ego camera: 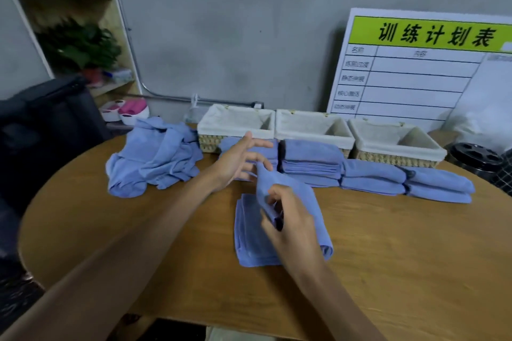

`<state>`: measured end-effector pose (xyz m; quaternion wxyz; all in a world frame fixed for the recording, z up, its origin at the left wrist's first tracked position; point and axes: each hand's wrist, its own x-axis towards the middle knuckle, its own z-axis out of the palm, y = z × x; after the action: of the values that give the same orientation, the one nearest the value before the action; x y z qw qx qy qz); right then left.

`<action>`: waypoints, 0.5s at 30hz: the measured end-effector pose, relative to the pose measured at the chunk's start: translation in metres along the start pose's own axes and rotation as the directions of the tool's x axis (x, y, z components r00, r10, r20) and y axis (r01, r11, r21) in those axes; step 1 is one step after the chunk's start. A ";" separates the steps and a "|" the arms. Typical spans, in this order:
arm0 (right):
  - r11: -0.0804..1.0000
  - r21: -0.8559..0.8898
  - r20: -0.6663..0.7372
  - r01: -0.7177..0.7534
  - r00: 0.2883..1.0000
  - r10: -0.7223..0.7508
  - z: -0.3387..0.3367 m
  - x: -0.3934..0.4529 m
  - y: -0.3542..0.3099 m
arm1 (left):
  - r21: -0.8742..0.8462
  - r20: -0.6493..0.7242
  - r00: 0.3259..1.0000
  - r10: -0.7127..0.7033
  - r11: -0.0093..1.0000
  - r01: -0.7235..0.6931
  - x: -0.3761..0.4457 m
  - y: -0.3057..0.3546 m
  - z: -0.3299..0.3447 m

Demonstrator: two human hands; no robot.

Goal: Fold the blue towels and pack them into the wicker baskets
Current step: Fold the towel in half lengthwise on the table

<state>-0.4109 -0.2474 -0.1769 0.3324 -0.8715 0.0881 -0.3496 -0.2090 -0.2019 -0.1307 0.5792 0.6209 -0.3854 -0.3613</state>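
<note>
View: your one head camera, wide-angle.
Facing: forward and down onto the table (388,257).
Nearness: close above the table's near edge; the wall (235,36) stands behind its far edge.

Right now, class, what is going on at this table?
A person is folding blue towels. The right hand pinches a fold of the towel lying on the table, while the left hand hovers open above it. Folded towels are stacked in a row in front of three lined baskets, which look empty. An unfolded pile waits on the left.
</note>
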 end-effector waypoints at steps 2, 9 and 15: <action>0.999 -0.045 0.098 0.001 0.995 0.004 0.018 0.001 -0.003 | 0.095 -0.035 0.999 -0.013 0.995 0.017 -0.006 -0.015 -0.016; 0.995 -0.009 0.142 -0.103 0.984 0.104 0.025 -0.003 0.007 | 0.411 -0.209 0.974 0.086 0.912 0.008 -0.017 -0.063 -0.014; 0.865 -0.498 0.080 -0.061 0.990 0.116 0.008 -0.012 0.058 | 0.882 0.022 0.991 0.130 0.465 -0.081 -0.020 -0.072 0.048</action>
<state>-0.4099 -0.2825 -0.2250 0.1186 -0.9400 0.1965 -0.2524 -0.2561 -0.2028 -0.2061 0.2080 0.8136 -0.5396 -0.0607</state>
